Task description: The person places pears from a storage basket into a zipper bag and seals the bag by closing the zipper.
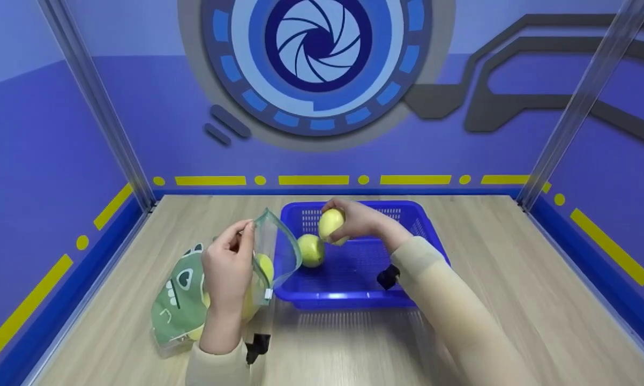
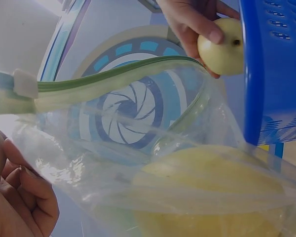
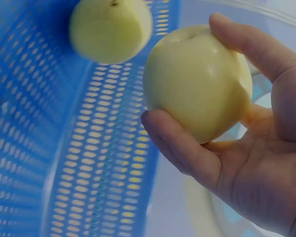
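My left hand [image 1: 228, 268] pinches the top edge of a clear zip bag [image 1: 181, 308] with a green cartoon face on its front. The bag's mouth gapes toward the right, its white slider [image 1: 268, 293] hanging at the lower corner. Yellow fruit [image 2: 212, 192] shows through the plastic. Over the blue basket [image 1: 349, 296], my right hand [image 1: 362, 219] grips a pale yellow apple [image 3: 197, 84] between thumb and fingers. Another apple [image 1: 311, 251], greener in the head view, sits inside the basket at its left wall.
A pale wood-grain table [image 1: 515, 300] carries everything. Blue printed panels [image 1: 140, 118] stand behind it and along both sides, with metal corner posts [image 1: 584, 96]. The basket's raised rim lies between the right hand and the bag.
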Demonstrator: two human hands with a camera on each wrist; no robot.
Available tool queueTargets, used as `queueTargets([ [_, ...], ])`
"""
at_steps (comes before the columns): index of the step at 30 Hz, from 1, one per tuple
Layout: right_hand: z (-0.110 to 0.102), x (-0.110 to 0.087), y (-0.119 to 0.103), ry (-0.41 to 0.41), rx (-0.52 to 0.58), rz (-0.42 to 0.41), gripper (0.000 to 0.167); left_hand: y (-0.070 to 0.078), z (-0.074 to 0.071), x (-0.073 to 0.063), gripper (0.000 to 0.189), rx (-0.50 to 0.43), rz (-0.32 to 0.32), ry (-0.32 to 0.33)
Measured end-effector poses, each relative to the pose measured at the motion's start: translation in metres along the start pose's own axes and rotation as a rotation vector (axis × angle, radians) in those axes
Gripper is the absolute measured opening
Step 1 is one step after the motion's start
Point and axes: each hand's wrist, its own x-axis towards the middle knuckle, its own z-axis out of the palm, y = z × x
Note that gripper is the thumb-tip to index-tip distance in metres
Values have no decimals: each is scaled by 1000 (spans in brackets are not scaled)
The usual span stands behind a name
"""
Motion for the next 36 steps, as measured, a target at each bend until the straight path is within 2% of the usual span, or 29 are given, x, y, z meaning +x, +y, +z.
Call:
queueTargets([
  [7, -4, -11, -22, 25, 56, -54, 66, 0, 0, 0, 12, 14, -1, -6],
  [16, 4, -24, -42, 26, 88, -142, 67, 0, -1, -1, 12, 10, -6, -8],
  [28, 29, -34, -68, 32, 210, -171, 68, 3, -2, -1, 12, 23, -33, -11],
  [36, 48, -36, -84, 32, 215, -203, 70, 3, -2, -1, 12, 42, -54, -16],
])
